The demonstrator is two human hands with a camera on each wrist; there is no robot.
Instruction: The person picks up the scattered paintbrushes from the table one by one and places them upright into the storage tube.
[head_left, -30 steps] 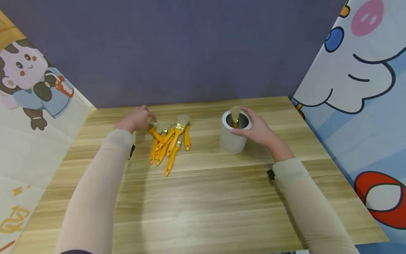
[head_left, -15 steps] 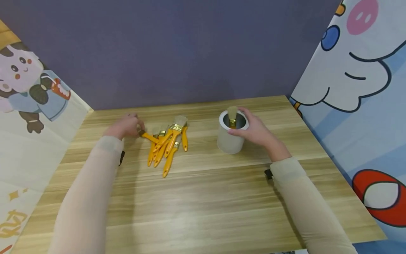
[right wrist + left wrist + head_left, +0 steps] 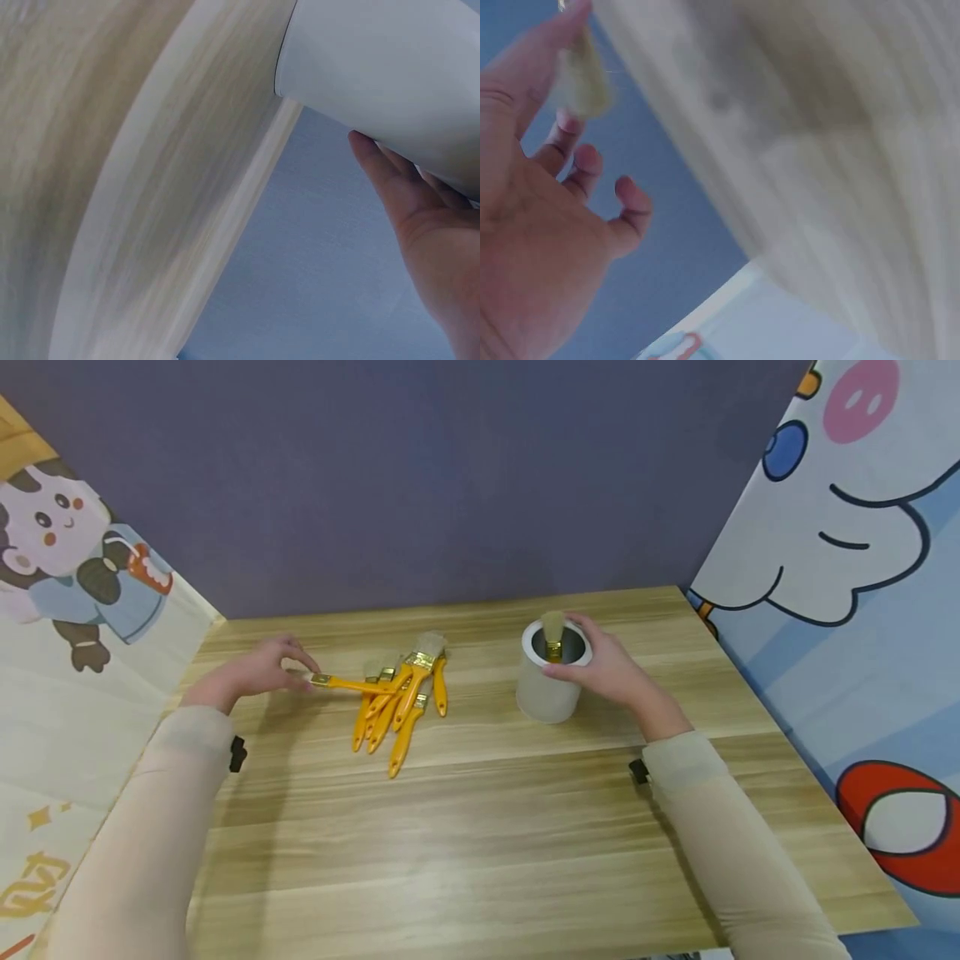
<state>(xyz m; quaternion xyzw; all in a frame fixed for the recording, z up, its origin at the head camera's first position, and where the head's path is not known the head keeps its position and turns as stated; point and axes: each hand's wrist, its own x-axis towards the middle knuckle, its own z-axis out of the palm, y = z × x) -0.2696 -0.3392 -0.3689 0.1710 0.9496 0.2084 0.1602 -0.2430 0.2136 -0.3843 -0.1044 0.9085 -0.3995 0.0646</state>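
My left hand [image 3: 258, 670] pinches a yellow-handled paintbrush [image 3: 356, 686] near its metal band, the handle pointing right over other brushes. In the left wrist view its pale bristles [image 3: 589, 81] show between thumb and index finger, while the other fingers curl loosely. Beside it lies a heap of yellow-handled paintbrushes [image 3: 402, 743], bristles mostly toward the back. My right hand [image 3: 611, 668] grips a white can [image 3: 547, 696] near the rim, thumb in front and fingers behind. One paintbrush [image 3: 553, 628] stands in the can, bristles up; its lower handle is hidden.
The wood-grain table [image 3: 465, 852] meets a dark purple-grey wall [image 3: 450, 485] at the back. Cartoon-printed panels stand at the left [image 3: 120, 610] and right [image 3: 817, 560] sides. Both wrists carry small black devices.
My left hand has moved left, drawing the pinched brush partly out of the heap and turning its handle nearly level. My right hand and the can stay in place.
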